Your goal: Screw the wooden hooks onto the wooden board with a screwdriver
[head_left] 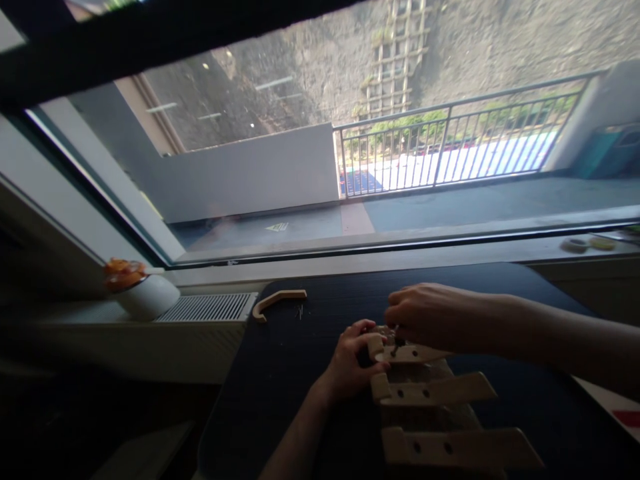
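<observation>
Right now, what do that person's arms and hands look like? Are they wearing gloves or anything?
No gloves: the left hand and right hand are both bare. The left forearm and right forearm are bare too, with no sleeve, watch or bracelet showing. It's too dim to make out small markings.

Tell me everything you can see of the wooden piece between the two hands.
The wooden piece looks pale: a narrow bar, raised at its left end, with a dark round spot. It lies across a darker strip, roughly parallel to two similar pieces. The left hand holds its raised end; a dark slender thing from the right hand meets it. Its right end is partly hidden.
</observation>
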{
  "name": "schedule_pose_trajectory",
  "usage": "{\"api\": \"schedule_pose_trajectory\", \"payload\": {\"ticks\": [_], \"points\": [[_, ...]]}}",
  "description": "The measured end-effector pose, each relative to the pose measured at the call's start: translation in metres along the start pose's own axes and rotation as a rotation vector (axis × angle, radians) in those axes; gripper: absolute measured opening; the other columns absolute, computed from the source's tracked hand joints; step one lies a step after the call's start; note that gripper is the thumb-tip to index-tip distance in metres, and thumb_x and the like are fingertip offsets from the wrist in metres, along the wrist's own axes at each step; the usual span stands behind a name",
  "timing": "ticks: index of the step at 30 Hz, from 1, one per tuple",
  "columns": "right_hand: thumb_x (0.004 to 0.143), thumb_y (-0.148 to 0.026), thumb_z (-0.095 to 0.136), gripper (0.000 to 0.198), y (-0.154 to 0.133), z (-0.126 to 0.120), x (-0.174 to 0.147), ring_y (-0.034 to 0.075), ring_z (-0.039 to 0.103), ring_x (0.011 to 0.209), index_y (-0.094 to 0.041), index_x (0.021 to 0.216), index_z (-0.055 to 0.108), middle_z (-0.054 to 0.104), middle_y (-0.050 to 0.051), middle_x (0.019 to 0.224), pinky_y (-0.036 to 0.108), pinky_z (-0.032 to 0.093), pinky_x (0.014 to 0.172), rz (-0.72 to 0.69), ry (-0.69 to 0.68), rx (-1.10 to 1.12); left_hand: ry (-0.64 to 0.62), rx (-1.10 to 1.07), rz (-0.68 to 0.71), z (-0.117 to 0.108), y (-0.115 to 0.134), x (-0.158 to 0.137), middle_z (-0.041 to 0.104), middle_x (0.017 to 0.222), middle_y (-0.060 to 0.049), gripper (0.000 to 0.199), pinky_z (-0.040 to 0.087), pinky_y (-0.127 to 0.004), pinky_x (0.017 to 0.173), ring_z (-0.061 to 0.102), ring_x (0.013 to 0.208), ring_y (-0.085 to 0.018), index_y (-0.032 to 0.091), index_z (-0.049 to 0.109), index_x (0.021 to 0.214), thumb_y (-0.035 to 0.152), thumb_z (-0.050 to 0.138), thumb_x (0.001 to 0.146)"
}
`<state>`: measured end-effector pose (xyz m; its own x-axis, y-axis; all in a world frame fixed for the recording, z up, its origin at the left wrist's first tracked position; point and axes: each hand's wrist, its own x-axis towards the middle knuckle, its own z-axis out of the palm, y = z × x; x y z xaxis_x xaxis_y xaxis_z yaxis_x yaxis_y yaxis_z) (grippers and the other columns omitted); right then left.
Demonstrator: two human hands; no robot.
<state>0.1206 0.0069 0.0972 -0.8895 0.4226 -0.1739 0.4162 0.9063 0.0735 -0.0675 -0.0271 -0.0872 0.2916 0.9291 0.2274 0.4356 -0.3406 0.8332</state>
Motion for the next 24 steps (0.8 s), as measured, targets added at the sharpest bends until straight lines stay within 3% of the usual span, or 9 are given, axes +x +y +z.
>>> {"api": "schedule_pose_trajectory", "payload": {"ticks": [3,6,10,13,15,20,24], "points": [[0.080,0.000,0.059,0.019,0.000,0.015,0.008,0.017,0.059,0.069,-0.016,0.070,0.065,0.064,0.003,0.070,0.029,0.034,0.056,-0.092,0.025,-0.167,0.002,0.009,-0.010,0.000,-0.001,-0.001,0.050,0.139,-0.008,0.044,0.035,-0.042,0.111,0.045,0.129,-0.029,0.026,0.070,0.113,0.029,0.078,0.069],[0.080,0.001,0.057,0.019,-0.003,0.028,0.016,0.018,0.062,0.067,-0.015,0.073,0.065,0.065,0.005,0.073,0.029,0.032,0.054,0.028,0.087,-0.165,0.004,0.015,-0.007,0.000,0.000,-0.001,0.049,0.140,-0.008,0.043,0.035,-0.042,0.112,0.044,0.130,-0.029,0.026,0.070,0.112,0.029,0.078,0.070],[0.090,-0.012,0.053,0.015,-0.009,0.016,0.018,0.020,0.066,0.064,-0.013,0.083,0.066,0.067,0.008,0.075,0.029,0.025,0.046,0.194,0.001,-0.140,-0.003,0.009,0.019,-0.001,0.001,-0.001,0.051,0.138,-0.008,0.043,0.034,-0.042,0.112,0.045,0.129,-0.029,0.025,0.070,0.112,0.028,0.078,0.070],[0.090,-0.023,0.057,0.013,-0.011,0.000,0.014,0.022,0.067,0.066,-0.014,0.092,0.065,0.067,0.006,0.072,0.028,0.024,0.047,0.206,-0.063,-0.064,0.002,0.007,0.028,-0.001,0.001,0.000,0.052,0.137,-0.008,0.043,0.035,-0.041,0.112,0.046,0.128,-0.028,0.024,0.070,0.112,0.029,0.078,0.070],[0.086,-0.018,0.060,0.008,-0.011,-0.006,0.011,0.021,0.067,0.067,-0.016,0.091,0.065,0.067,0.004,0.071,0.028,0.025,0.048,0.183,-0.113,-0.030,0.003,0.007,0.029,-0.001,0.000,0.000,0.051,0.137,-0.008,0.044,0.035,-0.040,0.111,0.046,0.127,-0.028,0.024,0.070,0.112,0.030,0.078,0.070],[0.087,-0.012,0.059,0.006,-0.010,0.005,0.011,0.017,0.066,0.064,-0.015,0.085,0.065,0.068,0.005,0.075,0.028,0.024,0.046,0.096,-0.108,-0.098,0.004,0.015,0.020,0.000,-0.002,0.000,0.050,0.140,-0.008,0.045,0.035,-0.040,0.111,0.044,0.129,-0.028,0.024,0.069,0.114,0.030,0.078,0.070],[0.095,-0.025,0.051,0.021,-0.013,0.013,0.015,0.021,0.069,0.067,-0.012,0.088,0.066,0.069,0.009,0.075,0.029,0.022,0.045,0.259,-0.085,-0.126,0.009,0.013,0.037,0.001,-0.002,0.000,0.052,0.137,-0.008,0.043,0.035,-0.041,0.111,0.046,0.128,-0.028,0.024,0.070,0.113,0.028,0.078,0.070]]}}
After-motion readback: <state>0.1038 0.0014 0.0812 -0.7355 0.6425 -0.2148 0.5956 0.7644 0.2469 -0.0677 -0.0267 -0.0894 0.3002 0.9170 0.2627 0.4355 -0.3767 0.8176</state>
